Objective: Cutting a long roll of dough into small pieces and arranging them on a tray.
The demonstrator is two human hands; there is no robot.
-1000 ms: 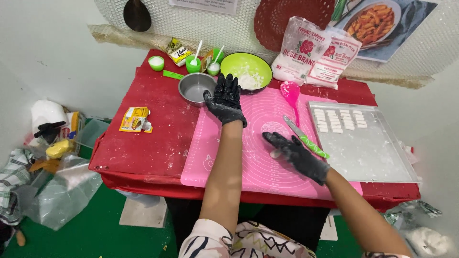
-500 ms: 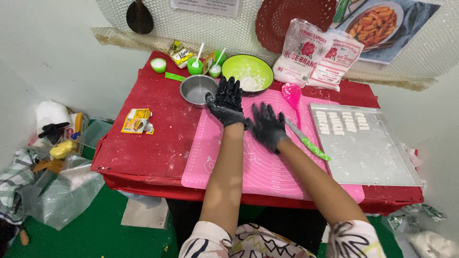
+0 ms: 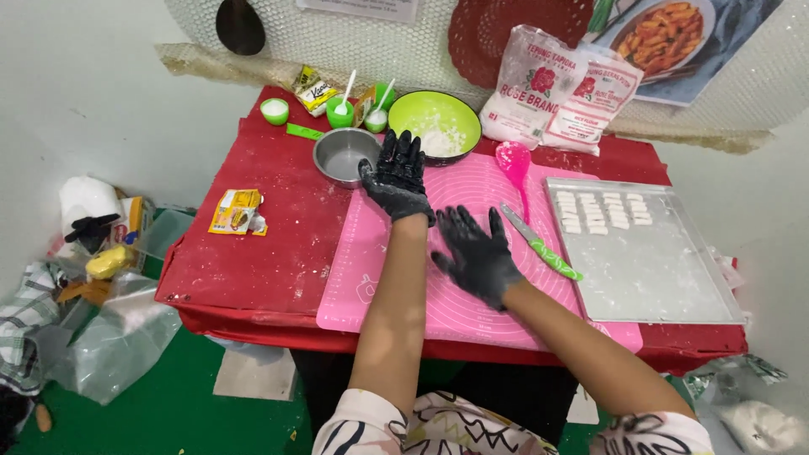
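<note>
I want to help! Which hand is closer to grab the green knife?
The right hand, probably. It lies flat on the pink mat, just beside the knife. The left hand rests farther away, up by the metal bowl.

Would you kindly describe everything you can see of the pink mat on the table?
The pink mat is a thin, flexible-looking sheet, silicone by its look, lying flat on the red table cover, with faint printed guide lines and a light dusting of white powder. The right hand rests flat on it with fingers spread; the left hand lies at its far edge. A green-handled knife and a pink spoon lie on it, and the clear tray overlaps its right edge.
</note>
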